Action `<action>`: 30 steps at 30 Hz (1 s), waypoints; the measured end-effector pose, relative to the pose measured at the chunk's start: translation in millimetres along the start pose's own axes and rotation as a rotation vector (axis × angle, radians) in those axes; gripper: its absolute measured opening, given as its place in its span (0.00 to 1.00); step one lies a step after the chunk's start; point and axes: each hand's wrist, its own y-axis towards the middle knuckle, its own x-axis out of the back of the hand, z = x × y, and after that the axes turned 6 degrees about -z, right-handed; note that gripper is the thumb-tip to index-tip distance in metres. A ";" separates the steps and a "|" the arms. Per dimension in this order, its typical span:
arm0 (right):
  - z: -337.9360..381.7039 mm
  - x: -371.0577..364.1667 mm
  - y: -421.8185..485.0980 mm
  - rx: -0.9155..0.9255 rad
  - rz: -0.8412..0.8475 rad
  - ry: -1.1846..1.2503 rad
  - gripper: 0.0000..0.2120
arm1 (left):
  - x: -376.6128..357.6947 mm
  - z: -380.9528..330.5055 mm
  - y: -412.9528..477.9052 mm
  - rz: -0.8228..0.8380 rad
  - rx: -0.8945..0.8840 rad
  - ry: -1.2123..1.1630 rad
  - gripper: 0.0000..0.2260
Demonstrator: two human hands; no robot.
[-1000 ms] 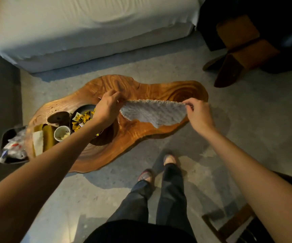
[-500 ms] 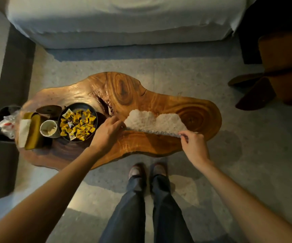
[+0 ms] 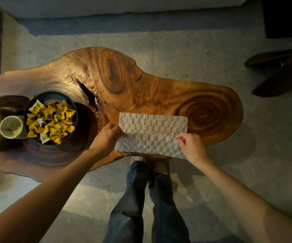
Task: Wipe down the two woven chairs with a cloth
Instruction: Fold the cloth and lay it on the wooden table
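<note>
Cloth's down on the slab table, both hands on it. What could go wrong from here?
1. The cloth has its near edge right at the wooden table's front rim; released carelessly, it may slide to the floor.
2. The left hand works close to the bowl of yellow sweets and the cup; a sideways sweep could knock them.
3. The right hand only pinches a fold, so a one-handed lift may undo it.
</note>
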 end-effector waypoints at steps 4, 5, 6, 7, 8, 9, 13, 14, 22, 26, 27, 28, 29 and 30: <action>-4.0 -13.5 41.2 0.033 -0.123 -0.110 0.09 | -17.7 19.2 41.5 -0.033 0.036 -0.041 0.09; -5.1 -15.7 49.8 0.040 -0.139 -0.122 0.09 | -21.6 22.8 50.8 -0.035 0.052 -0.058 0.09; -5.9 -17.6 56.9 0.045 -0.149 -0.133 0.09 | -25.8 25.8 58.8 -0.030 0.066 -0.069 0.09; -6.7 -20.1 63.7 0.050 -0.163 -0.148 0.09 | -30.1 28.9 66.3 -0.025 0.078 -0.075 0.09; -7.2 -22.6 69.4 0.048 -0.177 -0.166 0.09 | -34.1 31.1 73.5 -0.020 0.095 -0.077 0.09; -7.1 -25.1 74.0 0.041 -0.192 -0.182 0.09 | -36.9 32.5 79.1 -0.021 0.122 -0.078 0.09; -4.6 -35.2 85.0 -0.028 -0.250 -0.165 0.09 | -43.0 30.3 92.5 -0.111 0.207 -0.132 0.09; -4.8 -37.4 84.8 -0.043 -0.268 -0.149 0.09 | -43.6 28.2 92.6 -0.147 0.224 -0.152 0.08; -16.7 -62.7 49.3 -0.501 -0.390 0.196 0.23 | -52.2 15.8 41.6 -0.304 0.136 -0.065 0.15; -20.9 -70.9 45.5 -0.624 -0.299 0.336 0.23 | -64.1 18.2 20.8 -0.126 -0.063 0.013 0.19; -21.2 -70.4 47.0 -0.639 -0.288 0.366 0.22 | -66.3 18.9 18.4 -0.108 -0.067 -0.004 0.20; -21.7 -69.1 48.6 -0.637 -0.278 0.394 0.20 | -67.4 19.3 17.2 -0.097 -0.048 -0.034 0.20; -21.4 -66.7 49.7 -0.622 -0.277 0.425 0.18 | -68.1 19.8 17.3 -0.093 -0.026 -0.065 0.20; -19.6 -63.0 49.5 -0.602 -0.287 0.448 0.17 | -68.5 20.1 18.1 -0.094 -0.018 -0.086 0.19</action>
